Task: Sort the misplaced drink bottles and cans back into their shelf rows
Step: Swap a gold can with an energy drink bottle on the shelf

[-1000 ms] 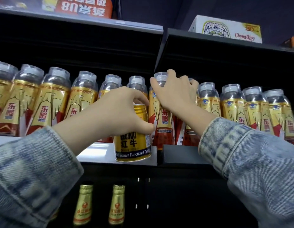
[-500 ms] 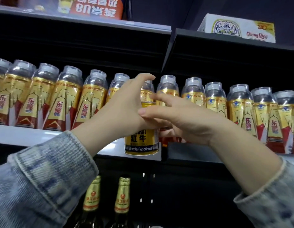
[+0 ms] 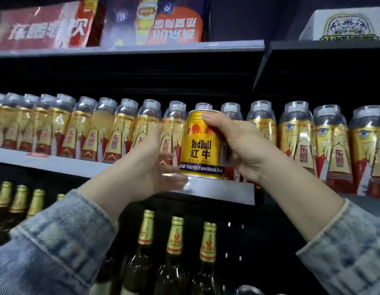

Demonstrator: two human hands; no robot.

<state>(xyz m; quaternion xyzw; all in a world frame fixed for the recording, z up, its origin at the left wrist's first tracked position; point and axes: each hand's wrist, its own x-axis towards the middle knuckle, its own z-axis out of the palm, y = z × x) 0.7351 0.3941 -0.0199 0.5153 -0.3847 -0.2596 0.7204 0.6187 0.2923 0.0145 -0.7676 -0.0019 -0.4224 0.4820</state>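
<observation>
1. A gold Red Bull can stands upright at the front edge of the middle shelf, in front of a long row of gold-and-red bottles with clear caps.
2. The right hand is wrapped around the can's right side, thumb across the upper front near the rim, the other fingers curled behind out of sight.
3. The left hand is just beside the can's lower left, fingers spread loosely and blurred; whether they touch the can cannot be told. It grips nothing.
4. Both forearms come out of pale denim sleeves.
5. The bottle row runs on to the right across a second shelf section, which sits slightly lower.
6. On the shelf below stand dark glass bottles with gold foil necks.
7. Above, the top shelf holds red and orange cartons with Chinese print, and a white box with a blue pattern at the right.
</observation>
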